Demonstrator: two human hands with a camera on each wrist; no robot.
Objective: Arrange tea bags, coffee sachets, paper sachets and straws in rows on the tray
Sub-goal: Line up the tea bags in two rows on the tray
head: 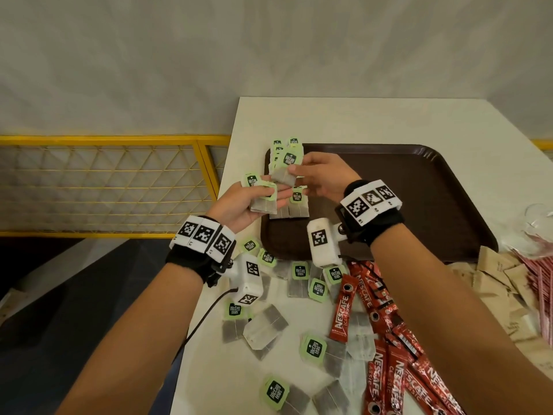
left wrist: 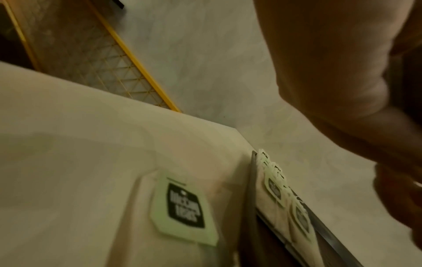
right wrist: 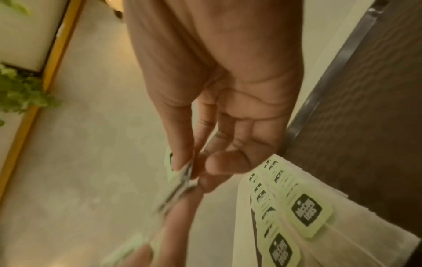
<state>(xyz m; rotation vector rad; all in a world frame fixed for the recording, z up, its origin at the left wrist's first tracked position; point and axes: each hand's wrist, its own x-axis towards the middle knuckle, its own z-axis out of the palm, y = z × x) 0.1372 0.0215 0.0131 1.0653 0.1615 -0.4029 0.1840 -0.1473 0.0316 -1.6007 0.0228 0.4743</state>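
Observation:
My left hand (head: pixel 270 190) lies palm up over the tray's left rim and holds a small stack of tea bags (head: pixel 263 203) with green tags. My right hand (head: pixel 294 172) pinches one tea bag (head: pixel 283 176) between thumb and fingers just above that stack; the right wrist view shows the same pinch (right wrist: pixel 194 171) on the bag (right wrist: pixel 180 182). Rows of tea bags (head: pixel 288 154) lie overlapped along the left side of the brown tray (head: pixel 419 190), also seen in the right wrist view (right wrist: pixel 303 209). More of them (head: pixel 296 205) lie below my hands.
Loose tea bags (head: pixel 266 324) are scattered on the white table (head: pixel 359 121) in front of the tray. Red coffee sachets (head: pixel 386 339) lie to their right, then brown paper sachets (head: pixel 493 274) and red-striped straws (head: pixel 538 280). A clear glass (head: pixel 538 217) stands at the right edge. A yellow railing (head: pixel 104 187) runs on the left.

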